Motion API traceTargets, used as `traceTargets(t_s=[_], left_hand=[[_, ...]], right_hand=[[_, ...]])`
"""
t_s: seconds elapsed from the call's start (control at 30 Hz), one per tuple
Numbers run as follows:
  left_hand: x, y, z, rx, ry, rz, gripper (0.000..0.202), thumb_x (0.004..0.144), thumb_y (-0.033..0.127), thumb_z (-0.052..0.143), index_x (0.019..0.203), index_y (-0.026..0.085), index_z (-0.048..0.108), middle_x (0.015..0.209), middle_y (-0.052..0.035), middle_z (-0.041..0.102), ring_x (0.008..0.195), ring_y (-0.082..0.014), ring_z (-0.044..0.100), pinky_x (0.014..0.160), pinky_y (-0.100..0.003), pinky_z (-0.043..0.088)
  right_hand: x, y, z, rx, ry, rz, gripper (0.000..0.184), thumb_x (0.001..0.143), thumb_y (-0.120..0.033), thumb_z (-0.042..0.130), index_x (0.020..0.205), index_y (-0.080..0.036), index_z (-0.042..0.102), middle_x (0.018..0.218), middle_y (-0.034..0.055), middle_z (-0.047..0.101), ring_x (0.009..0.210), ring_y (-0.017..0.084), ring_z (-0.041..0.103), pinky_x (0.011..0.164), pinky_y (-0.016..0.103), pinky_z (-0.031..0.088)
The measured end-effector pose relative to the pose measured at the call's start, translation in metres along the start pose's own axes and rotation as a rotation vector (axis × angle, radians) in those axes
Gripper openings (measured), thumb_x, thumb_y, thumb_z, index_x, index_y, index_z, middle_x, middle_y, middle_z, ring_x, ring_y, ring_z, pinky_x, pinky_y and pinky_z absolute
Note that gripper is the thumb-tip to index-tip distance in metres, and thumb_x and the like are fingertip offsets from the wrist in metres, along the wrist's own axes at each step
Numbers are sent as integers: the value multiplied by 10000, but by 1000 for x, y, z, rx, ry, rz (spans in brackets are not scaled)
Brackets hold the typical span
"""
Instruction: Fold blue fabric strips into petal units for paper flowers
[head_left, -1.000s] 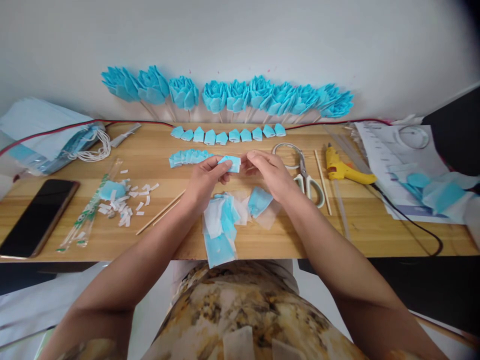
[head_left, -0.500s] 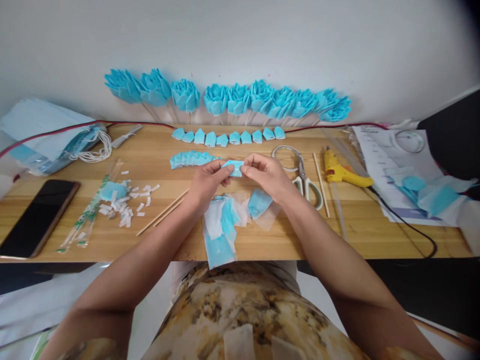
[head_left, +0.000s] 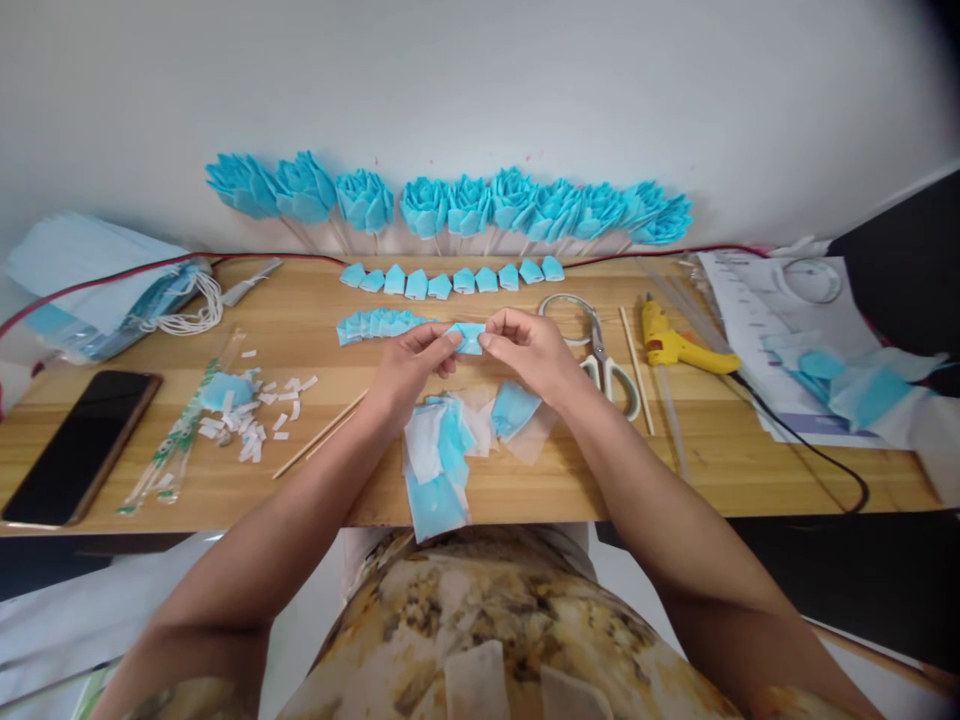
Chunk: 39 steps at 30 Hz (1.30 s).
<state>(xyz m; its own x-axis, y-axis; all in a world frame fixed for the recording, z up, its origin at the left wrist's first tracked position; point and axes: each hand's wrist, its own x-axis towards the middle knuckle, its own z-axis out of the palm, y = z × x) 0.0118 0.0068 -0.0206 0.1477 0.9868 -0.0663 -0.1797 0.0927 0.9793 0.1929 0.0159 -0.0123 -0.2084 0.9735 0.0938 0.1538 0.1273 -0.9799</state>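
Observation:
A small folded piece of blue fabric [head_left: 470, 339] is stretched between my two hands above the table. My left hand [head_left: 415, 362] pinches its left end between thumb and fingers. At the other end, the thumb and fingers of my right hand [head_left: 527, 350] grip it. Just behind my left hand lies a row of overlapping folded blue petals [head_left: 379, 325]. Farther back, separate folded petals [head_left: 439, 287] form a second line. Below my hands are loose blue and white fabric pieces [head_left: 439, 495], one hanging over the table's front edge.
Blue fabric flowers [head_left: 424, 207] on sticks lean along the wall. Scissors [head_left: 598, 345], a wooden stick [head_left: 636, 370] and a yellow glue gun [head_left: 679, 345] lie right. Leftward are a phone [head_left: 79, 445], white scraps [head_left: 251, 435], sticks [head_left: 321, 434] and a bag of blue sheets [head_left: 97, 270].
The camera view has shifted slightly. Both hands keep their pinch on the blue fabric piece, and its folds look a little different between the fingers.

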Motion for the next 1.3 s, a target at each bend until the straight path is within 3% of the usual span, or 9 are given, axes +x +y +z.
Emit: traceTargets(t_s=[0.37,0.6,0.93,1.03,1.13,1.3], left_hand=[[-3,4,1,89,17,59,214,736,362,743,657,186,650,565,19,592,558,-98,503,595,-244,428],[-1,2,2,127,41,122,213,740,350,727,645,185,631,551,27,568,557,-96,485,584,-243,401],[-2,2,2,102,15,77,184,741,322,709,655,181,629,569,22,577,566,-99,492,592,-249,417],[-2,4,2,89,20,34,168,741,319,705,679,175,647,581,18,585,574,-100,499,593,-247,428],[-2,6,1,83,27,31,184,742,327,704,664,173,642,584,14,587,579,-101,504,596,-248,431],[-3,6,2,125,2,8,199,724,341,727,658,172,645,585,14,594,567,-96,500,593,-247,422]], right_hand=[[-5,-10,2,-7,-70,17,202,833,-384,643,763,-197,612,705,-26,546,692,126,482,680,286,372],[-5,-9,3,-62,-170,28,332,840,-426,633,666,-205,456,665,-50,397,648,103,355,617,279,265],[-5,-3,8,-108,-118,7,272,798,-341,638,656,-211,447,648,-57,391,624,100,359,599,275,285],[-6,-6,2,-110,-161,6,224,806,-352,670,694,-198,550,665,-43,498,653,114,451,636,277,352],[-4,-10,-7,-46,-228,22,235,857,-432,664,835,-199,681,810,-3,661,799,156,591,773,304,445],[-2,-9,-13,-66,-59,0,265,881,-430,647,996,-212,743,946,24,742,897,175,660,861,331,495]])
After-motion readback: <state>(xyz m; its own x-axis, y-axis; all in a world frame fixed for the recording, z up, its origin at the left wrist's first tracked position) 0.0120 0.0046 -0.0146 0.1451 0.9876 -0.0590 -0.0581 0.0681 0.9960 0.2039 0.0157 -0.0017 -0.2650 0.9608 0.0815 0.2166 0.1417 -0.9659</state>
